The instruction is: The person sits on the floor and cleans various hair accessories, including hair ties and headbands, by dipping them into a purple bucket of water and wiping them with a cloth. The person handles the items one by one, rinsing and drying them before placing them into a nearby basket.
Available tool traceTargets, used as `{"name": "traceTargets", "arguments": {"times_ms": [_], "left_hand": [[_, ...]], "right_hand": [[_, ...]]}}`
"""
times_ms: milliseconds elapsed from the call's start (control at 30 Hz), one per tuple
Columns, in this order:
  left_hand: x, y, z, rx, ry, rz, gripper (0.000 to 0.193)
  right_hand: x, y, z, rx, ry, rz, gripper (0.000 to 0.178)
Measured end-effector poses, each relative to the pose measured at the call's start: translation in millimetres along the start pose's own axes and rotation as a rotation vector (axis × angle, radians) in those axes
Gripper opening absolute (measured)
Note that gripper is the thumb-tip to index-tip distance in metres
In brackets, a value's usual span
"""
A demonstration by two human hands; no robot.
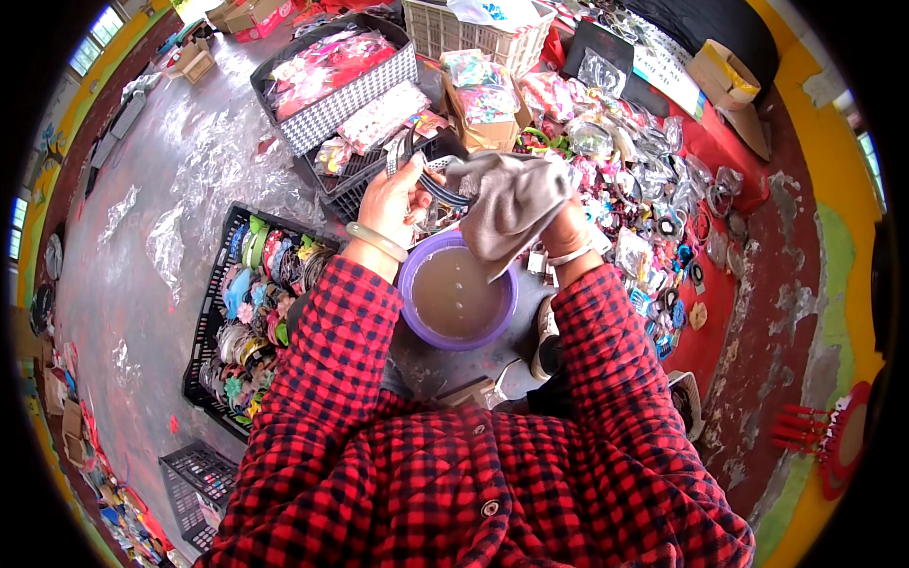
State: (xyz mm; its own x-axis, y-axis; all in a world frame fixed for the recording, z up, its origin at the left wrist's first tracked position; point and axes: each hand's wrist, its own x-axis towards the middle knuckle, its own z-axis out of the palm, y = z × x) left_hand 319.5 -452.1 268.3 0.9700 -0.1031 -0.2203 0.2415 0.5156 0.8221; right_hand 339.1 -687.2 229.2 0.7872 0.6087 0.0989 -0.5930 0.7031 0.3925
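Observation:
In front of my chest, my left hand [390,205] pinches one end of a black headband [443,194] with pale stripes. The band curves over to a grey cloth [511,204], which hides its other end. My right hand [566,235] grips the cloth from the right, its fingers mostly behind the folds. Just below the hands stands a purple basin [409,301] with cloudy brown water [456,293] in it. One corner of the cloth hangs over the basin's far right rim.
At my left is a black crate [201,355] of colourful hair accessories. Ahead are a houndstooth-patterned bin [346,102], a cardboard box [488,135] of packets and a beige basket [431,33]. Many accessories lie heaped on red cloth [705,355] to the right. Plastic film [180,237] litters the floor.

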Motion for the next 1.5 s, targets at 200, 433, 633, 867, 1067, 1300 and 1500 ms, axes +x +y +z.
{"name": "traceTargets", "arguments": {"times_ms": [200,433,633,867,1067,1300,1500], "left_hand": [[-2.7,-0.5,6.0,0.056,-0.077,-0.03,0.023],[-8.7,-24.2,15.7,0.693,-0.367,0.247,0.017],[-1.0,-3.0,2.4,0.142,0.002,-0.038,0.015],[-1.8,-19.5,5.4,0.081,-0.037,-0.119,0.017],[-0.9,-18.4,3.2,0.003,-0.025,-0.24,0.023],[2.3,6.5,-5.6,-0.066,-0.06,-0.286,0.022],[0.3,8.1,-5.3,-0.079,-0.098,-0.29,0.02]], "right_hand": [[-1.1,42.2,32.2,-0.886,0.159,-0.21,0.053],[11.3,23.6,-1.4,-0.967,0.565,-0.507,0.033],[-5.8,-1.3,30.0,-1.167,0.339,-0.624,0.042],[3.1,48.9,-25.1,-2.357,0.047,-0.012,0.034],[0.9,66.8,-2.2,-2.422,-0.021,-0.018,0.028],[-1.7,53.2,-8.6,-2.808,-0.436,-0.169,0.012],[-5.4,54.3,0.0,-2.843,-0.336,-0.291,0.013]]}}
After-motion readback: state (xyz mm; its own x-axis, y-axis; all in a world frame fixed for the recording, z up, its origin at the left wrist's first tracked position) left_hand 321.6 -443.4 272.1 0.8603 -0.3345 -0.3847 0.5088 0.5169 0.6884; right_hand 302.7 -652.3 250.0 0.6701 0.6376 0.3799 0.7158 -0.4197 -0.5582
